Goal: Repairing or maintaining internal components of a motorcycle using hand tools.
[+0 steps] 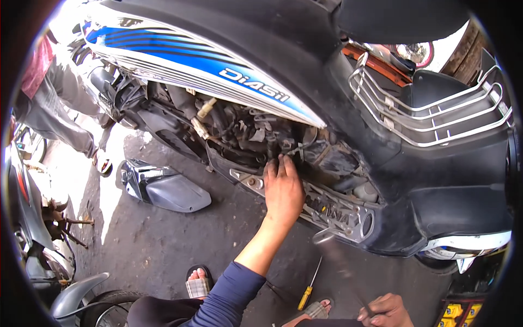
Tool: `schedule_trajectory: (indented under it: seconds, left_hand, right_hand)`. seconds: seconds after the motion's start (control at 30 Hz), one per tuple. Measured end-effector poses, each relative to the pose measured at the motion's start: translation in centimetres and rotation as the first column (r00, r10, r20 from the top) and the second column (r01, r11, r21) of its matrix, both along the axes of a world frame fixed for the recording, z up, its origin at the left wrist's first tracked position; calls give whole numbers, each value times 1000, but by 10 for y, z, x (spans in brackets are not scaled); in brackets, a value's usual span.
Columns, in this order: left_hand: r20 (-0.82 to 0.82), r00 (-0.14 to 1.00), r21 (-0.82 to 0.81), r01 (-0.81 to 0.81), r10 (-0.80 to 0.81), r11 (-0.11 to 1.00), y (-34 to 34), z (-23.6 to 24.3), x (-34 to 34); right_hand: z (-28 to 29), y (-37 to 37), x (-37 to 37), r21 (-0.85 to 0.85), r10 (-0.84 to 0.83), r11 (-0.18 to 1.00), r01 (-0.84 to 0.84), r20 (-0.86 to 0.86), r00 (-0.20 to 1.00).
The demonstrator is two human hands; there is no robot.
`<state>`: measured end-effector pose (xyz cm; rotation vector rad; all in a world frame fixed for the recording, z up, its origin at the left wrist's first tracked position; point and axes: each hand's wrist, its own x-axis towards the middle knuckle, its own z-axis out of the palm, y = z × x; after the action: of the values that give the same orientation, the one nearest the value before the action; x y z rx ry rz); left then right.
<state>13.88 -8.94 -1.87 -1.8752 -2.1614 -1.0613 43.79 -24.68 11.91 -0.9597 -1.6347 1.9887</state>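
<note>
My left hand (284,191) reaches into the uncovered side of a scooter, its fingers pressed together around something dark that I cannot make out. Hoses and dark engine parts (253,136) surround the fingertips. Below the wrist runs a grey metal side plate (340,217). At the lower right, my right hand (385,312) is closed on the thin dark shaft of a long tool (366,305). The tool's far part is smeared by motion, with a rounded metal end (323,237) near the plate. Its exact kind is unclear.
A loose grey-black cover (166,188) lies on the ground at left. A yellow-handled screwdriver (308,294) lies near my foot. The scooter's blue-white panel (201,65) is above the opening, a metal-railed basket (430,117) at right. Another person's legs (60,120) stand at far left.
</note>
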Motion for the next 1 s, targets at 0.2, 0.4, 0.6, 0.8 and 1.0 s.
schedule_trajectory:
  seconds: [0.2,0.4,0.6,0.8,1.0]
  left_hand:
    - [45,996,59,-78,75,995,14,-12,21]
    - [191,981,119,-62,39,991,19,3,20]
    - [276,961,-2,-14,14,1000,9,5,-18]
    - [325,-874,744,1,-361,668,-52,10,17]
    - [253,-962,706,109,-105,700,-71,46,-61]
  right_hand:
    - [0,-15,2,28,-243,970,242,58,968]
    - [2,-20,8,-24,-54,998,60,207,977]
    - [-4,-9,-18,143,-107,988,53,402,909]
    - [-29,-16,-51,21,-259,963,269,349,901]
    - [-41,49,-164,491,-312,871,28,508,803]
